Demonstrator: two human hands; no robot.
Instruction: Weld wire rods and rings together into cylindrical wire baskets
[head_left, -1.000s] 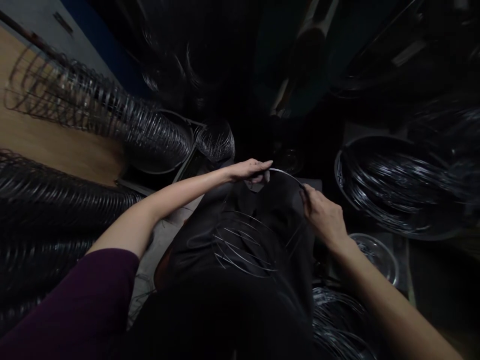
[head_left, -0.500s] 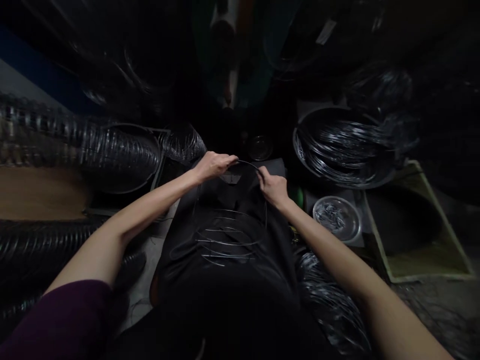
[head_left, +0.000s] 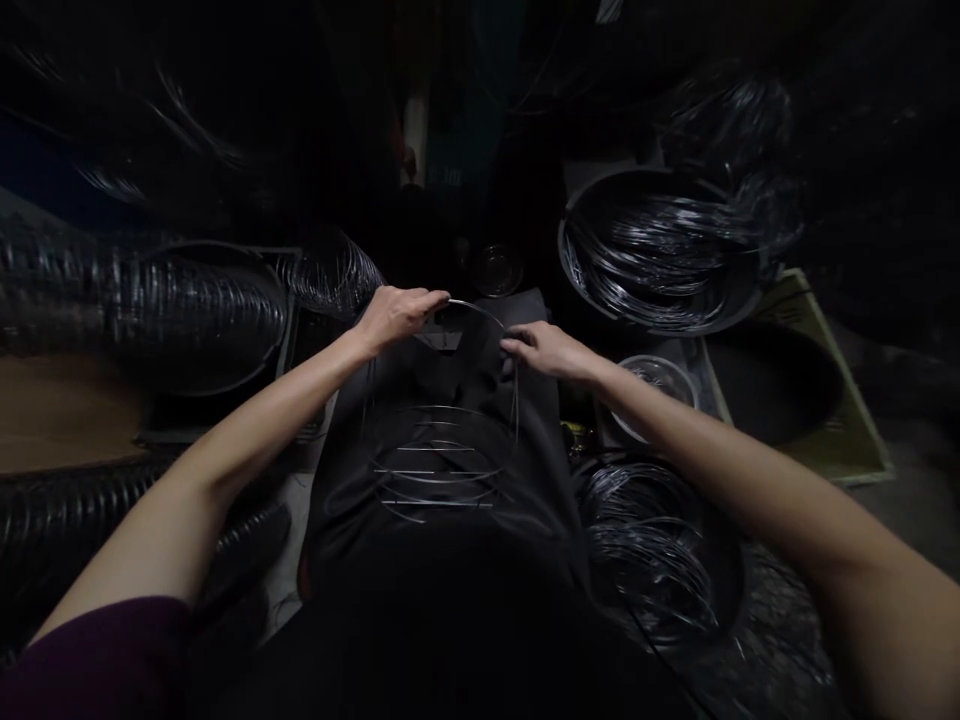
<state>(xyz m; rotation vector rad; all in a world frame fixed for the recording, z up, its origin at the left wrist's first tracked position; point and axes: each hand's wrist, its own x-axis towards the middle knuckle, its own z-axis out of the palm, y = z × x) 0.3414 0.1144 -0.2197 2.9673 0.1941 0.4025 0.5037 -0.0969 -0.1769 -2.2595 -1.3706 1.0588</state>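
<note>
From a remote station I am using the thin silvery metal wire rings (head_left: 442,449), lying on the smooth black cloth (head_left: 540,500) over the lap, as the dial centre. At 12 o'clock, a thin silvery curved metal wire (head_left: 477,307) is arching above that cloth. At 11 o'clock the bare left hand (head_left: 397,315) is pinching one side of it; at 1 o'clock the bare right hand (head_left: 544,350) is clamping the other between thumb and fingers, leaving a short span showing between them. Finer upright wires (head_left: 516,400) are running from near the hands toward the rings; I am failing to tell whether they are joining the two. Caution: I am judging springback the main hazard, since a loosening pinch could be letting the smooth curve slip and whip. Uneven force from the hands could be kinking the arc. If the finer wires are connecting, any lift could be dragging the rings askew. The right forearm is crossing in front of the clear round dish (head_left: 691,385) between 2 and 3 o'clock, so a dropping elbow could be knocking it. At 4 o'clock the tangled silvery wire bundle (head_left: 649,540) is presenting a snagging risk.
</note>
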